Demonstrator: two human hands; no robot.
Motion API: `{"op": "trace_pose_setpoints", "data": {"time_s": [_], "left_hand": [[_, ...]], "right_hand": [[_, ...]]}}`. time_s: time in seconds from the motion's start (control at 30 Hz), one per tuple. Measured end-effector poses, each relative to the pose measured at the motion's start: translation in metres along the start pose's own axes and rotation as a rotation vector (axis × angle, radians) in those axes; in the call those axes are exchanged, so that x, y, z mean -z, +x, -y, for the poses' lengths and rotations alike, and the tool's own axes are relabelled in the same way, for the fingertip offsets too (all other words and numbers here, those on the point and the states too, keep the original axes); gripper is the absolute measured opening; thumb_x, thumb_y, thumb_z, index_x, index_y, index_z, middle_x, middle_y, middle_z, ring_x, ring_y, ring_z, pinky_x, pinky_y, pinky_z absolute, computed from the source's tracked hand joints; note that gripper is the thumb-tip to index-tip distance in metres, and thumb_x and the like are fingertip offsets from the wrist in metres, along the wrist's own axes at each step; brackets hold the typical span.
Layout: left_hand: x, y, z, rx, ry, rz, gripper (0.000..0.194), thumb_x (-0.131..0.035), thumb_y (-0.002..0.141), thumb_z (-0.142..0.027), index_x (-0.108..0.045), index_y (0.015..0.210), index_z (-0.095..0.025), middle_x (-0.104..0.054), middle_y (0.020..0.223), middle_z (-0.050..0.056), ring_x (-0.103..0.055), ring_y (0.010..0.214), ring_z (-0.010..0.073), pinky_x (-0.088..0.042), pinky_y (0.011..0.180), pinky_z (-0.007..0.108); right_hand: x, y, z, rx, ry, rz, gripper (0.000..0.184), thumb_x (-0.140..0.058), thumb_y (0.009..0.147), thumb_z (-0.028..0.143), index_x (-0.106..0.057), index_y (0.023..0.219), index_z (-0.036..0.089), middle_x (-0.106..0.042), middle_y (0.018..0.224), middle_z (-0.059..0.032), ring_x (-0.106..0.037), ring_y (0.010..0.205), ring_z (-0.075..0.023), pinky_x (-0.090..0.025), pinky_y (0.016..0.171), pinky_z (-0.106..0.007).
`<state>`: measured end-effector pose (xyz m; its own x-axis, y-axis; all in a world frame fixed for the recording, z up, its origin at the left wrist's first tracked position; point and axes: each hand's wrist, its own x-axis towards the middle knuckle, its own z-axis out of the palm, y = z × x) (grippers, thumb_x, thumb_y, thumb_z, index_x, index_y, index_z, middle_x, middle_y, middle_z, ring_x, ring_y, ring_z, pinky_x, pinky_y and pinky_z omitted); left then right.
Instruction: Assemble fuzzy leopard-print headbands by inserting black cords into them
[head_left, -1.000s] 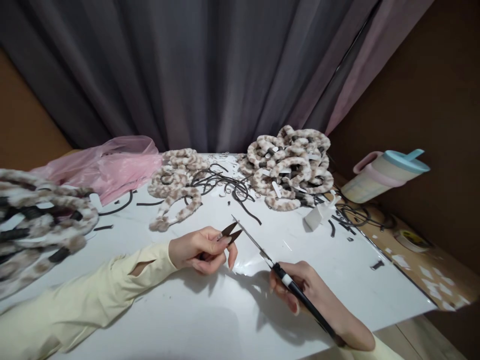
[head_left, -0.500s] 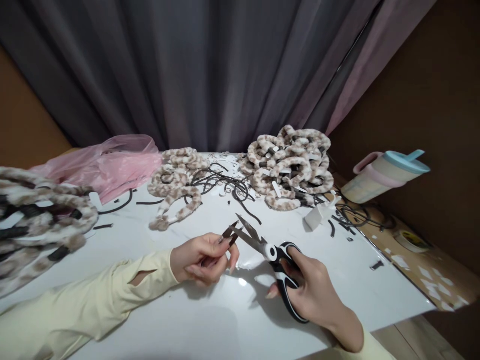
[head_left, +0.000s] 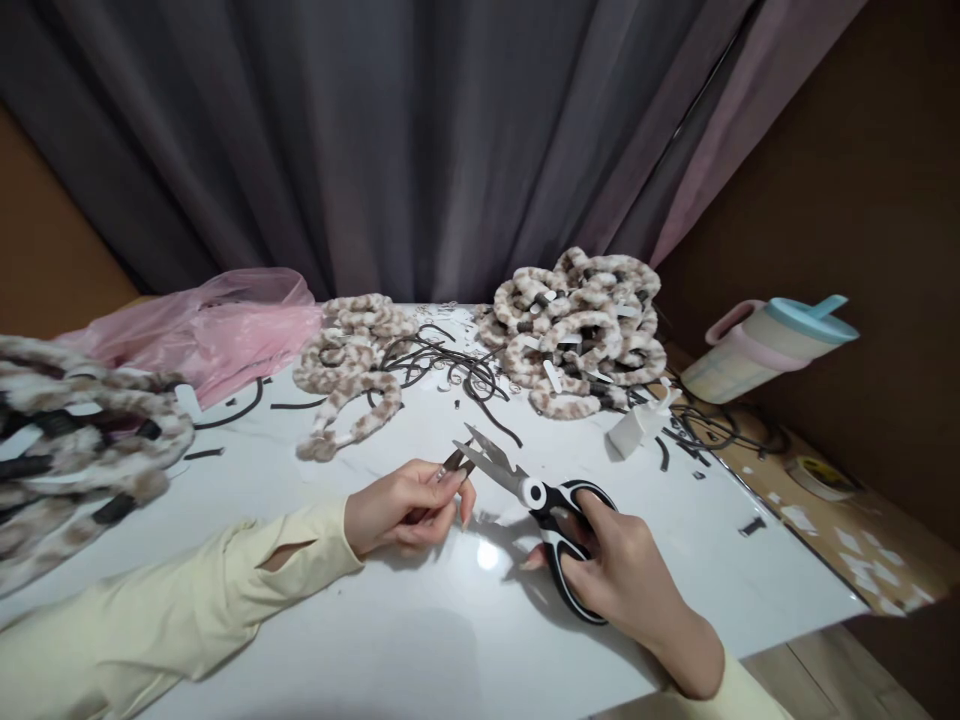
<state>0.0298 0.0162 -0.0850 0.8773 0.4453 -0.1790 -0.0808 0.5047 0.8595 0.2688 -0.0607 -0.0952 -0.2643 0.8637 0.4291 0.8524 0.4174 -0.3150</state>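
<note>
My left hand (head_left: 409, 508) is closed, pinching a short dark strip (head_left: 454, 462) between thumb and fingers; its lower end is hidden in the hand. In my right hand (head_left: 637, 580) are black-and-white scissors (head_left: 533, 493), with thumb and fingers through the handle loops. Their blades are parted and point to the upper left. The blade tips overlap the top of the strip; whether they touch it I cannot tell. Beyond the blades, a tangle of dark cords (head_left: 480, 380) lies on the white tabletop (head_left: 420, 640).
Brown-and-white fluffy loops are heaped at left (head_left: 157, 440), centre (head_left: 352, 390) and right (head_left: 592, 330). A pink plastic bag (head_left: 255, 315) lies behind. At right stand a small white bottle (head_left: 634, 430) and a tilted tumbler (head_left: 757, 350), with a tape roll (head_left: 823, 478) nearby.
The scissors and my right hand have shifted slightly left and up, bringing the blade tips over the top of the strip. My left hand still pinches the strip.
</note>
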Motion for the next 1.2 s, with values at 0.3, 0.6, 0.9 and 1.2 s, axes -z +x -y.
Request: {"op": "trace_pose_setpoints", "data": {"time_s": [0.3, 0.6, 0.9, 1.2], "left_hand": [[-0.013, 0.001, 0.003, -0.043, 0.078, -0.163, 0.037, -0.047, 0.084, -0.049, -0.051, 0.075, -0.014, -0.038, 0.035, -0.008, -0.014, 0.026, 0.0030, -0.015, 0.028, 0.016], [-0.017, 0.000, -0.001, -0.087, 0.173, -0.213, 0.036, -0.047, 0.085, -0.047, -0.051, 0.073, -0.013, -0.037, 0.036, -0.008, -0.017, 0.028, 0.0030, -0.013, 0.031, 0.017], [-0.008, 0.002, -0.004, -0.138, 0.340, -0.268, 0.038, -0.046, 0.084, -0.050, -0.051, 0.076, -0.013, -0.034, 0.038, -0.009, -0.019, 0.033, 0.0044, -0.013, 0.035, 0.019], [0.012, -0.001, -0.015, -0.165, 0.645, -0.266, 0.040, -0.042, 0.086, -0.051, -0.052, 0.077, -0.013, -0.036, 0.042, -0.008, -0.025, 0.039, 0.0055, -0.018, 0.040, 0.020]], "right_hand": [[0.000, 0.000, 0.003, 0.103, -0.112, -0.038, 0.017, -0.039, 0.079, 0.018, -0.025, 0.071, 0.024, -0.036, 0.051, 0.0065, -0.033, 0.038, -0.0105, -0.026, 0.038, -0.023], [0.003, 0.004, 0.008, -0.136, 0.307, 0.170, 0.021, -0.048, 0.079, 0.027, -0.036, 0.063, 0.022, -0.041, 0.050, 0.0048, -0.032, 0.042, -0.0087, -0.028, 0.042, -0.022], [0.015, 0.015, 0.010, -0.371, 0.585, 0.415, 0.019, -0.051, 0.074, 0.023, -0.056, 0.057, 0.015, -0.057, 0.051, 0.0011, -0.043, 0.046, -0.0089, -0.030, 0.045, -0.021], [0.021, 0.027, -0.004, -0.357, 0.793, 0.536, 0.017, -0.054, 0.072, 0.029, -0.058, 0.065, 0.014, -0.056, 0.055, 0.0006, -0.047, 0.053, -0.0112, -0.035, 0.052, -0.022]]}}
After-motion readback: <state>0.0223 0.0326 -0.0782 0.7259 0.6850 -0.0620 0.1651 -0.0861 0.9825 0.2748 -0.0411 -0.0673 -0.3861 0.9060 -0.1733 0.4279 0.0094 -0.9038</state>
